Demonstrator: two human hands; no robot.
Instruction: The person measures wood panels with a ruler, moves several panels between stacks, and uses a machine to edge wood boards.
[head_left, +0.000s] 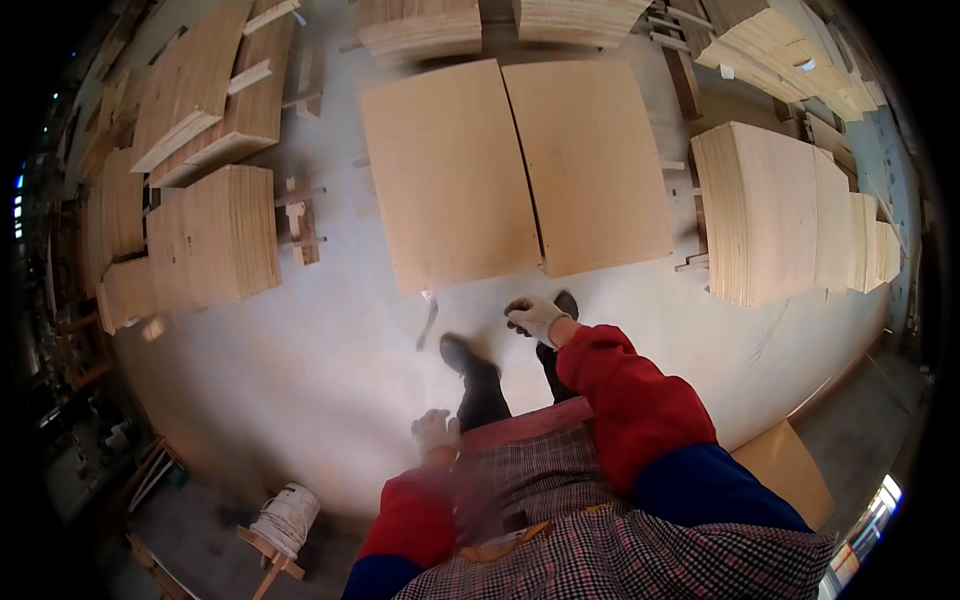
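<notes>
My right hand (535,318), in a white glove with a red sleeve, reaches forward over my dark shoes (468,358); its fingers curl down and nothing shows in them. Near my waist is my gloved left hand (437,432), blurred, its grip unclear. A thin grey object (428,322), also blurred, sits between the hands and the boards, touching neither hand. Two large plywood sheets, the left sheet (450,170) and the right sheet (592,160), lie side by side on the floor just ahead of my feet.
Stacks of plywood stand at the left (212,238), right (770,225) and along the far side (420,30). A white bucket (287,515) sits on a wooden stand at lower left. Small wooden blocks (300,225) lie by the left stack. The floor (300,370) is pale concrete.
</notes>
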